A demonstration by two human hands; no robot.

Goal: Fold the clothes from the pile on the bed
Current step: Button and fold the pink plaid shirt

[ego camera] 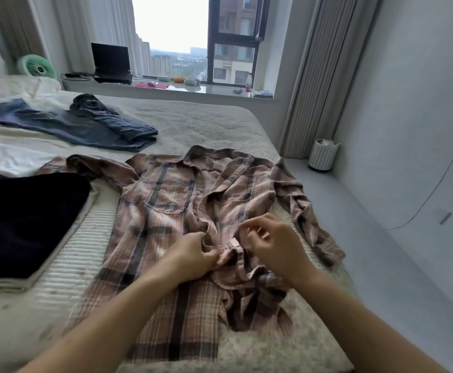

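Shirt: plaid shirt (163,208) spread front-up on bed (220,122)
Hands: left hand (193,254) and right hand (271,246) pinching its front edges
Left of shirt: dark folded garment (23,222)
Farther back: jeans (85,125)

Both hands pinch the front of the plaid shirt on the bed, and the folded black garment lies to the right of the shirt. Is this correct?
Not quite. The head view shows the folded black garment to the left of the plaid shirt, not the right. Both hands, left and right, do pinch its front.

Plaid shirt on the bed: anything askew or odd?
Yes. The plaid shirt lies front up and unfolded, its front edges bunched at the middle where the left hand and right hand pinch them. Its sleeve by the bed's edge is crumpled. No damage is visible.
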